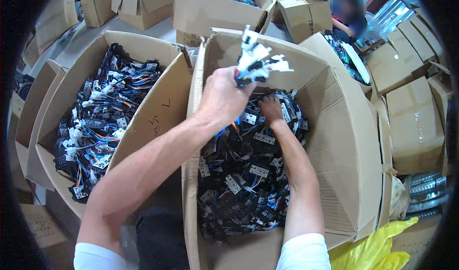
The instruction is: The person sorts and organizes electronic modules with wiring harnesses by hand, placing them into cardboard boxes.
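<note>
My left hand [222,95] is closed round a bundle of wire leads with white plug connectors [256,62], held above the far part of the middle cardboard box [330,126]. My right hand [271,108] is down in that box, at the far end of a pile of black display boards [258,200] with coloured wires and white perforated plates. Its fingers curl into the pile, and what they grip is hidden. To the left, another cardboard box [167,95] holds more wired boards [103,122], many with white connectors.
Behind stands an open box [217,14] filled with wired parts. More cardboard boxes [413,122] are stacked at the right. A yellow plastic bag [377,246] lies at the lower right. A person [346,14] is at the far right, near a box of wired parts [342,55].
</note>
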`<state>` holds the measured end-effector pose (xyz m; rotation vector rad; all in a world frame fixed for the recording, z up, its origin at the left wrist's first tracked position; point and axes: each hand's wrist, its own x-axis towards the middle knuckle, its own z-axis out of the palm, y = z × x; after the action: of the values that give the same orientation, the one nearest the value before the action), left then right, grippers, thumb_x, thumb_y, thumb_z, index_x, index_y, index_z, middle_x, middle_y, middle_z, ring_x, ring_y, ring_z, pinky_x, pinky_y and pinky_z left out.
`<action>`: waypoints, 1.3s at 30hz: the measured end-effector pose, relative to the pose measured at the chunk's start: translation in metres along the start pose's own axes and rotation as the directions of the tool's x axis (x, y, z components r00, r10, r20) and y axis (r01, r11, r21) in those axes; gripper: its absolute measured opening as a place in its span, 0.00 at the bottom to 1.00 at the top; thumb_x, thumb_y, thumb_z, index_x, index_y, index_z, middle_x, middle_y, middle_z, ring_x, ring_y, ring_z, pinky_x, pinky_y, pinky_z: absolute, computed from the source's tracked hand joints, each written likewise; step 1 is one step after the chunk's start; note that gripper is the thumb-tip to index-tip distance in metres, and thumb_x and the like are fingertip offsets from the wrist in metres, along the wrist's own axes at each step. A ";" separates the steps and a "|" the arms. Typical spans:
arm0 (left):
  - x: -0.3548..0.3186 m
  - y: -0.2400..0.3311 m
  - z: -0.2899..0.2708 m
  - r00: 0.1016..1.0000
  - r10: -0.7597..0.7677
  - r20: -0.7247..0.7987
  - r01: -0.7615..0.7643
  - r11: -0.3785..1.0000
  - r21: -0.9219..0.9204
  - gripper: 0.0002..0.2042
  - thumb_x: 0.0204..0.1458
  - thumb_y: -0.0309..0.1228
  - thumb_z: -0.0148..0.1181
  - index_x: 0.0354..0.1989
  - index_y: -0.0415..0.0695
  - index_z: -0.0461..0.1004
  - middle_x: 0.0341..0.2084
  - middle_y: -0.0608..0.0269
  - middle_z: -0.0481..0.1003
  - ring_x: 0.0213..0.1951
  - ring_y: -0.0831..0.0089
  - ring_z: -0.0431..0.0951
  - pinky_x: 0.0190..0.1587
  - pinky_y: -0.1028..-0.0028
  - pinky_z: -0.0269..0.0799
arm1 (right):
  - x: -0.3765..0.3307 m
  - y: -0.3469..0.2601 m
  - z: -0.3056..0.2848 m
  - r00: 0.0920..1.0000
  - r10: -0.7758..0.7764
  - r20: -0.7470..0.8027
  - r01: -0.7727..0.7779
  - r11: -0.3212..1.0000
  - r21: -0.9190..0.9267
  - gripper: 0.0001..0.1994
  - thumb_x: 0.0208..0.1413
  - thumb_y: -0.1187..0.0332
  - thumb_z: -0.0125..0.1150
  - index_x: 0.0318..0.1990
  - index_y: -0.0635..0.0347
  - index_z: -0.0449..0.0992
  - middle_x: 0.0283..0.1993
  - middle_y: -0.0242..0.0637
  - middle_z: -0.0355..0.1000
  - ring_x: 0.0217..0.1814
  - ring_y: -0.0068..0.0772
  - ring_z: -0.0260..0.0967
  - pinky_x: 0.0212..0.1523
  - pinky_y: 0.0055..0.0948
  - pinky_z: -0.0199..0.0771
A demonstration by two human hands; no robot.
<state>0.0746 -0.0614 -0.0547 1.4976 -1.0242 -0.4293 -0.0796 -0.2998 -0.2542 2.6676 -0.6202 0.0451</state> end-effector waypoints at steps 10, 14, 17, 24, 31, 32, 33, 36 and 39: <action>0.001 0.009 -0.012 0.982 0.184 0.033 -0.174 0.964 -0.199 0.14 0.54 0.28 0.70 0.47 0.37 0.80 0.34 0.51 0.84 0.38 0.73 0.83 0.44 0.67 0.77 | -0.051 0.072 -0.215 0.964 0.143 -0.224 -0.043 0.917 0.397 0.06 0.62 0.67 0.63 0.40 0.58 0.79 0.37 0.44 0.75 0.40 0.53 0.76 0.40 0.46 0.77; -0.009 0.021 -0.005 0.984 0.166 0.058 -0.149 0.962 -0.227 0.08 0.56 0.28 0.67 0.40 0.36 0.82 0.29 0.58 0.84 0.34 0.82 0.77 0.43 0.69 0.77 | -0.063 0.067 -0.300 0.940 0.045 -0.338 0.065 0.949 0.308 0.05 0.59 0.68 0.65 0.39 0.59 0.80 0.36 0.42 0.74 0.38 0.51 0.76 0.39 0.44 0.77; -0.010 0.021 -0.006 0.974 0.193 0.116 -0.156 0.950 -0.270 0.08 0.57 0.28 0.66 0.37 0.34 0.82 0.27 0.63 0.83 0.34 0.86 0.75 0.39 0.72 0.76 | -0.055 0.040 -0.329 0.939 -0.192 -0.286 0.229 0.968 0.102 0.07 0.56 0.68 0.68 0.37 0.61 0.79 0.34 0.41 0.73 0.36 0.50 0.77 0.37 0.44 0.77; -0.007 0.036 -0.017 0.861 0.074 0.504 0.113 0.937 -0.331 0.06 0.58 0.30 0.69 0.38 0.41 0.81 0.25 0.69 0.78 0.25 0.80 0.74 0.29 0.75 0.70 | -0.042 0.011 -0.325 0.833 -0.192 -0.519 0.372 0.888 0.269 0.11 0.52 0.67 0.72 0.34 0.65 0.77 0.33 0.43 0.71 0.35 0.52 0.75 0.37 0.45 0.76; 0.002 0.010 -0.003 0.997 0.072 0.004 -0.071 0.991 -0.113 0.09 0.57 0.30 0.69 0.41 0.38 0.84 0.31 0.64 0.84 0.33 0.80 0.79 0.40 0.71 0.76 | -0.051 0.017 -0.236 0.854 0.489 -0.175 -0.119 0.512 0.851 0.12 0.61 0.63 0.65 0.41 0.64 0.78 0.43 0.47 0.79 0.40 0.48 0.78 0.40 0.40 0.78; 0.002 0.012 -0.002 0.998 0.059 -0.003 -0.059 0.996 -0.073 0.10 0.58 0.31 0.69 0.42 0.38 0.84 0.31 0.63 0.84 0.33 0.79 0.79 0.40 0.70 0.77 | -0.073 0.020 -0.200 0.934 0.325 -0.146 -0.128 0.688 0.714 0.11 0.61 0.63 0.64 0.40 0.63 0.79 0.41 0.46 0.79 0.39 0.48 0.78 0.40 0.41 0.78; 0.004 0.008 -0.002 0.999 0.053 -0.007 -0.054 0.996 -0.077 0.10 0.58 0.31 0.69 0.42 0.38 0.84 0.31 0.63 0.84 0.33 0.79 0.79 0.40 0.70 0.77 | -0.104 0.012 -0.157 0.984 0.157 -0.081 -0.086 0.827 0.555 0.10 0.60 0.64 0.64 0.38 0.62 0.79 0.40 0.46 0.79 0.39 0.47 0.78 0.40 0.42 0.78; 0.005 0.002 -0.007 0.994 0.099 -0.043 -0.104 0.983 -0.154 0.11 0.57 0.31 0.70 0.44 0.38 0.84 0.33 0.62 0.85 0.35 0.79 0.80 0.43 0.70 0.77 | -0.191 -0.046 -0.064 0.894 -0.114 0.432 0.039 0.983 0.180 0.06 0.50 0.63 0.68 0.29 0.54 0.82 0.36 0.44 0.77 0.42 0.47 0.78 0.40 0.44 0.77; 0.010 -0.004 -0.001 0.990 0.123 -0.072 -0.134 0.976 -0.171 0.11 0.56 0.31 0.70 0.44 0.38 0.84 0.34 0.61 0.85 0.36 0.78 0.81 0.44 0.70 0.77 | -0.238 -0.054 0.005 0.891 -0.207 0.403 0.236 0.972 -0.022 0.06 0.52 0.67 0.60 0.28 0.54 0.82 0.35 0.38 0.75 0.45 0.39 0.72 0.41 0.38 0.68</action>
<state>0.0822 -0.0684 -0.0553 1.2721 -1.0016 -0.3698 -0.2711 -0.1586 -0.3073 2.6745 -0.4175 -0.5892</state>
